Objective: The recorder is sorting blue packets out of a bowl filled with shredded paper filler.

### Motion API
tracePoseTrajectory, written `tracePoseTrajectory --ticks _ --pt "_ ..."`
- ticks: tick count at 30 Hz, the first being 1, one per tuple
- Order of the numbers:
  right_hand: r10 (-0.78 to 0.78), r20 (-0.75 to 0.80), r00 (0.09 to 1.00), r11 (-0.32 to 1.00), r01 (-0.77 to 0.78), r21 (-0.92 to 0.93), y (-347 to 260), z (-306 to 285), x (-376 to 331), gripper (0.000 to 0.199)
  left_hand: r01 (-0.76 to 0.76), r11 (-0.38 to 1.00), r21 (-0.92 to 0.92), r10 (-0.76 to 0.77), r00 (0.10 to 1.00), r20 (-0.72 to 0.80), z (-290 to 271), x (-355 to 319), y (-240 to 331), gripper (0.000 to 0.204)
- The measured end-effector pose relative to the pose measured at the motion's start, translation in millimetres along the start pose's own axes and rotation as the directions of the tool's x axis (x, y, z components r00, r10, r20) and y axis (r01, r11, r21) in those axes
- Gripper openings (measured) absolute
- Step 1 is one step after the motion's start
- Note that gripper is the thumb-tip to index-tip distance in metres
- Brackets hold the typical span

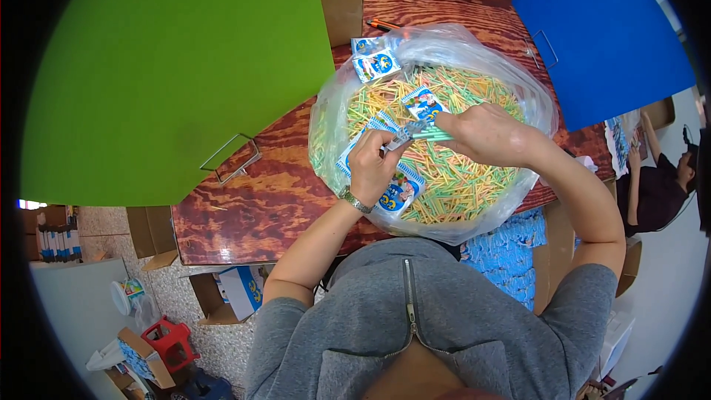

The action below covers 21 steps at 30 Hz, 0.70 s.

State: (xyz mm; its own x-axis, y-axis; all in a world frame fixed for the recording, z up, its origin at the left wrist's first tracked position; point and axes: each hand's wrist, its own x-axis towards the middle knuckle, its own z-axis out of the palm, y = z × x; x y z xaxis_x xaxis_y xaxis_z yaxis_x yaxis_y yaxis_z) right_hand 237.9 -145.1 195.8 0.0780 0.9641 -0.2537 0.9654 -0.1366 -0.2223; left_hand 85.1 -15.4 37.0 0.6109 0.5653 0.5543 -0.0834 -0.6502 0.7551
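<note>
Over the near edge of the wooden table (244,200), above a large clear plastic bag (518,96) filled with thin coloured sticks (459,178) in yellow, green and pink, both hands are seen at work. The left hand (374,167) is closed around a small blue-and-white printed packet (396,191), its fingers curled over the packet's upper part and its thumb pressed on the front; the packet's mouth is turned to the right. The right hand (485,133) is pinched on a small bundle of green sticks (433,135), thumb and fingertips pressed together on their right ends, while the free left ends lie just at the packet's mouth, between the two hands. The step in hand is judged to be the loading of a counted bundle into a packet. The next move would appear to call for the mouth to be held open and the bundle kept tight and level, so that no stick catches on the rim. More packets (376,61) are noted on the far left rim of the bag, one (424,102) on the sticks just beyond the hands. A green board (170,67) lies far left, a blue one (600,37) far right.
</note>
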Motion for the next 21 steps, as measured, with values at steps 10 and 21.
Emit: tracePoseTrajectory --ticks 10,21 --pt "-0.011 0.259 0.966 0.986 -0.033 0.164 8 -19 14 0.023 -0.137 0.990 -0.021 0.137 0.991 -0.004 -8 1 -5 0.019" --pt "0.055 0.336 0.940 0.975 0.021 -0.220 -16 -27 31 0.034 -0.178 0.983 0.037 0.175 0.982 0.069 -7 5 4 0.021"
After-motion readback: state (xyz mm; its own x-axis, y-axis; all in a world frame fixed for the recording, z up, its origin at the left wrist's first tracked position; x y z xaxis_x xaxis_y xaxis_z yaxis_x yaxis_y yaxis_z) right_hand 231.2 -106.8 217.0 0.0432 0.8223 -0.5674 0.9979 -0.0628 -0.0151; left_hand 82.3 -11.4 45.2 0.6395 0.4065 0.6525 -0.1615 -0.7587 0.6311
